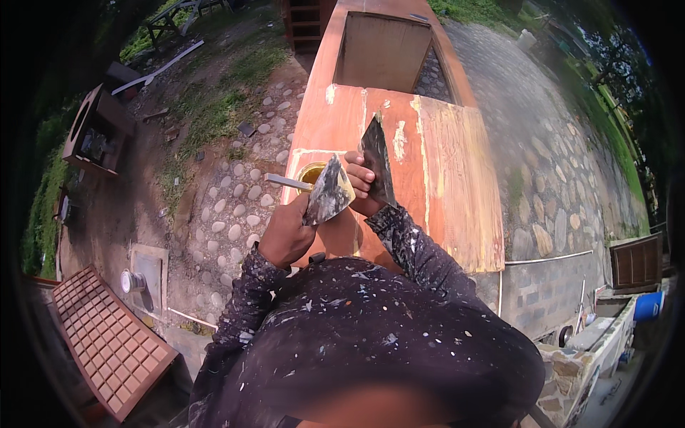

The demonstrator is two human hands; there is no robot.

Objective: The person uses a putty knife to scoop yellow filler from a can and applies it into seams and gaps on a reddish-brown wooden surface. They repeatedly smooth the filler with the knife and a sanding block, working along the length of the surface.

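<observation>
In my left hand [284, 232], the fingers are closed around a putty knife [328, 198], its wide blade smeared dark with pale yellow filler along one edge. My right hand [362, 189] grips a second broad blade, a scraper [379, 160], held upright with its point away from me. Just beyond the left blade is a round open container [311, 170] with yellow inside, partly hidden by that blade. A flat pale stick [287, 182] juts left from beside it. Both hands are above a reddish wooden panel [457, 207] with yellowish filler streaks and patches.
A rectangular opening [382, 53] cuts the panel's far end. Cobblestones [232, 214] lie left, stone paving [549, 185] right. A gridded wooden panel [118, 339] stands lower left near a small can [132, 280]. At right are a white pipe [549, 258] and a blue barrel [648, 307].
</observation>
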